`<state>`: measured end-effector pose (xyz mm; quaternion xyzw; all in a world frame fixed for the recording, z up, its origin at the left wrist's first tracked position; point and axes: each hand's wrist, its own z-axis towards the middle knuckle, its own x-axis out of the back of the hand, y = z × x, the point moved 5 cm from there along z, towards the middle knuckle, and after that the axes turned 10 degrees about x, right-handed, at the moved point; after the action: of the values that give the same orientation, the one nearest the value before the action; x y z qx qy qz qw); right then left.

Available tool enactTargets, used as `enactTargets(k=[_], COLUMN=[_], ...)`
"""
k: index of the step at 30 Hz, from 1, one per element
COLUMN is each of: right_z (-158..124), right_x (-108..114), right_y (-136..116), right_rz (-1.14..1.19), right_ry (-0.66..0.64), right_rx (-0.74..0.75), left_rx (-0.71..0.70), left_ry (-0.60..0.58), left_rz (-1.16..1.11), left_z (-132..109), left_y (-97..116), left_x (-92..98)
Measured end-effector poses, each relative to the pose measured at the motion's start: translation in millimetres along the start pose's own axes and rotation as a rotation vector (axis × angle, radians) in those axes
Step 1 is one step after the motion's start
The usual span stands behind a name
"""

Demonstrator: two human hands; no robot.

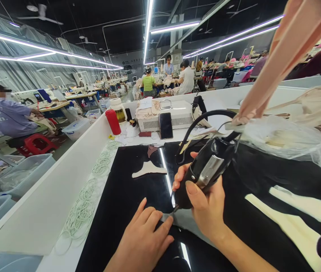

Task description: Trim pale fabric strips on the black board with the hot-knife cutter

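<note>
My right hand [210, 211] grips a black corded hand tool [202, 170] with a metal lever on its side and a thick black cable at its top. Its narrow tip points down at a thin greyish strip of material [190, 223] on the glossy black work surface [121, 196]. Spread over that strip's near end, my left hand [146, 238] presses with its fingertips just beside the tool's tip. Farther back lies a curved cream cut piece [149, 169]. More pale cut pieces [287, 226] rest to the right of my right hand.
Pale green elastic loops [82, 207] line the left edge beside a low white wall [55, 189]. At the back stand a red bottle [113, 122], a phone [165, 125] and a white box-shaped machine [146, 122]. Pink fabric [270, 71] hangs at the right above clear plastic [287, 139].
</note>
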<state>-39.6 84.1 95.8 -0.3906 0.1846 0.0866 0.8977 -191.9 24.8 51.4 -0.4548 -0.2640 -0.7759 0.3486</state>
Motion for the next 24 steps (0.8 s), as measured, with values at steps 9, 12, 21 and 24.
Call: enactTargets(k=[9,12,21,24], right_z=[-2.1,-2.3,-6.4,-5.0], right_x=[-2.3,-6.0,-10.4,-10.4], right_y=[-2.3,-1.2,0.9,0.6], right_rz=[-0.012,0.015,-0.003,-0.033], right_ry=[-0.004,-0.005,-0.034,-0.028], right_rx=[-0.016,-0.013,0.011,0.016], left_rx=[0.008,0.008,0.011,0.014], left_ry=[0.015,0.01,0.032,0.018], left_rz=[-0.001,0.009,0.015,0.013], left_z=[-0.8,-1.4,-2.4,-2.0], left_y=[1.2,1.6,2.3,2.6], left_x=[-2.5,-3.4,-7.2,-7.5])
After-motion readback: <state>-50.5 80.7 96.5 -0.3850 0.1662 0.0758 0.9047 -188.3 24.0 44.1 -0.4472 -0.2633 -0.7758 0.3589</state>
